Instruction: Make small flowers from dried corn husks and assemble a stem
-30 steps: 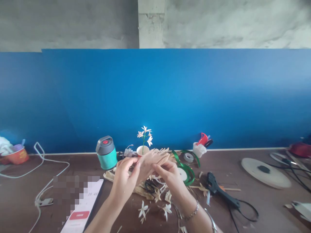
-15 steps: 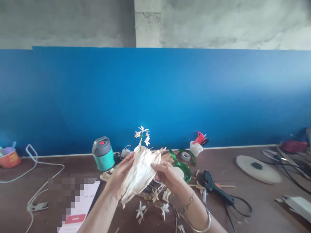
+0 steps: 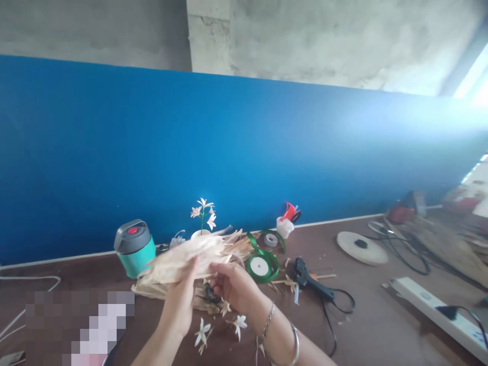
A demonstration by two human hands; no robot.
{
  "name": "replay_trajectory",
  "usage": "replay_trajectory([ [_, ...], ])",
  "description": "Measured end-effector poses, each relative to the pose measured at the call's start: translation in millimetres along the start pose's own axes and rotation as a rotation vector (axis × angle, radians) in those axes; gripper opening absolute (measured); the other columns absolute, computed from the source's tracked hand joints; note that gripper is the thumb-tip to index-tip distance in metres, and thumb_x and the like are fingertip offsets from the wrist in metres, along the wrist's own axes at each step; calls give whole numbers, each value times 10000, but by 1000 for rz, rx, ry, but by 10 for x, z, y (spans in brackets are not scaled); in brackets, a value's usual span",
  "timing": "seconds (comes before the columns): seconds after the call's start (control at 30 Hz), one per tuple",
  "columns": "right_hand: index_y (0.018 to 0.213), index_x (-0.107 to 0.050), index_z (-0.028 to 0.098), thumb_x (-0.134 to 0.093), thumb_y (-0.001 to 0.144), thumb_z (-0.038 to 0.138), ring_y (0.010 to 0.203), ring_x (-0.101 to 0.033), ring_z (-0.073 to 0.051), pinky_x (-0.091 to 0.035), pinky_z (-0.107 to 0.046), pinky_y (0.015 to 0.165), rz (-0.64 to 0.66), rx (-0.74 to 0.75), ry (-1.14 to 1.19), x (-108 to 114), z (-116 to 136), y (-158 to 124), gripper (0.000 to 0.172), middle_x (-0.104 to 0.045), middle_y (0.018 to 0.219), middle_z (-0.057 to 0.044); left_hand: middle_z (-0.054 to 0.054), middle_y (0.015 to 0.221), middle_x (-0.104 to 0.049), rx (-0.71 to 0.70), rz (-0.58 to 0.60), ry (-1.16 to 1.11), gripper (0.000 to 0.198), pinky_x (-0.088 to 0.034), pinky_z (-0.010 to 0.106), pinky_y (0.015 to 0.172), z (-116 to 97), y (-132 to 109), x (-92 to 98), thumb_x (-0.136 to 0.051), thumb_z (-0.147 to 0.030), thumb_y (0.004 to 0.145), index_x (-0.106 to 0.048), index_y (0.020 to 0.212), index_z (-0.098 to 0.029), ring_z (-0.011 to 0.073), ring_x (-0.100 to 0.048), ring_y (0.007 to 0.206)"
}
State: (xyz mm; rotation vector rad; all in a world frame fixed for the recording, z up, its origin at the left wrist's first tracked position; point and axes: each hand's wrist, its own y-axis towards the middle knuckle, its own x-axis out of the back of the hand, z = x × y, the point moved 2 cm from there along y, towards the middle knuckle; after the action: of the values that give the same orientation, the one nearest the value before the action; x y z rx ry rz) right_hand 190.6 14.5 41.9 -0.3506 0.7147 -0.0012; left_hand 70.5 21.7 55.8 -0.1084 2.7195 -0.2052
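A pale dried corn husk (image 3: 179, 259), somewhat blurred, lies stretched sideways across both hands above the table. My left hand (image 3: 182, 300) is closed on it, thumb in front and fingers hidden behind. At the husk's lower edge, my right hand (image 3: 238, 287) is closed, its thumb and curled fingers pinching there. More husk (image 3: 152, 291) shows just under the held piece. Below my hands lie white star-shaped flowers, one on the left (image 3: 202, 333) and one on the right (image 3: 239, 325). Behind the husk stands a stem of small pale flowers (image 3: 206, 213).
A teal jar (image 3: 137, 254) stands left. To the right are a green ribbon spool (image 3: 263, 267), a tape roll (image 3: 271, 240), a cup of tools (image 3: 284, 227) and a black glue gun (image 3: 312, 284) with its cord. Farther right lie a round lid (image 3: 354, 248) and a power strip (image 3: 434, 307).
The husk has turned from a slanting upright position to nearly level, its wide side now reaching left. My view has swung right, bringing the power strip further into sight.
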Motion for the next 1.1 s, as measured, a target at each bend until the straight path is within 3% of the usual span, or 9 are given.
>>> replay_trajectory([
  [0.17,746,-606,99,-582,802,245,496,-585,-67,-440,-140,462,34,-130,-69,25,-7,-23,158,-675,656,-55,124,984,-716,113,-23,-97,331,-545,276,646,57,68,-13,-722,-293,716,-668,987,-111,209,-686,774],
  [0.27,716,-599,113,-561,816,321,481,-570,-73,-410,-153,445,-3,-122,-226,43,16,-36,234,-665,636,-48,134,972,-718,102,-6,-104,322,-555,284,651,70,71,-28,-699,-295,746,-663,996,-96,207,-688,755],
  [0.33,658,-591,123,-585,790,355,428,-517,-76,-351,-169,403,-68,-3,-498,59,40,-52,267,-628,567,-24,131,1021,-708,80,-21,-129,288,-562,288,690,68,70,-28,-679,-267,767,-661,1006,-107,208,-688,808],
  [0.43,636,-587,144,-639,727,284,483,-509,-100,-361,-199,459,-184,381,-888,52,106,-113,176,-590,555,6,115,1058,-700,84,-52,-163,225,-571,288,715,62,56,-34,-661,-207,781,-667,991,-127,207,-686,855],
  [0.53,748,-634,171,-649,687,162,638,-554,-138,-412,-227,597,-148,673,-1154,18,131,-190,64,-623,684,1,123,943,-725,141,-51,-149,172,-580,283,651,78,25,-57,-657,-203,785,-678,924,-104,207,-698,765],
  [0.8,733,-645,204,-536,798,123,832,-552,-179,-410,-271,772,-6,1021,-1632,57,83,-275,150,-632,817,-42,119,800,-736,261,4,-177,101,-587,270,609,191,1,-78,-616,-148,808,-686,826,-78,204,-701,702],
  [0.9,786,-666,209,-506,820,137,839,-570,-174,-407,-256,763,-71,981,-1637,105,203,-327,179,-657,820,-45,103,847,-740,253,14,-195,98,-592,272,653,183,13,-69,-606,-121,807,-688,854,-95,196,-703,756],
  [1.0,801,-695,204,-525,783,141,764,-611,-168,-400,-236,691,-207,718,-1720,232,408,-376,183,-696,801,-47,72,882,-741,179,-52,-180,125,-581,238,610,152,22,-45,-623,-89,781,-689,881,-125,174,-699,765],
  [1.1,743,-729,200,-556,712,143,733,-634,-186,-389,-238,656,-213,432,-1867,414,565,-409,185,-721,765,-63,60,837,-744,154,-80,-120,140,-540,203,516,140,30,-26,-659,-72,738,-696,861,-127,156,-691,686],
])
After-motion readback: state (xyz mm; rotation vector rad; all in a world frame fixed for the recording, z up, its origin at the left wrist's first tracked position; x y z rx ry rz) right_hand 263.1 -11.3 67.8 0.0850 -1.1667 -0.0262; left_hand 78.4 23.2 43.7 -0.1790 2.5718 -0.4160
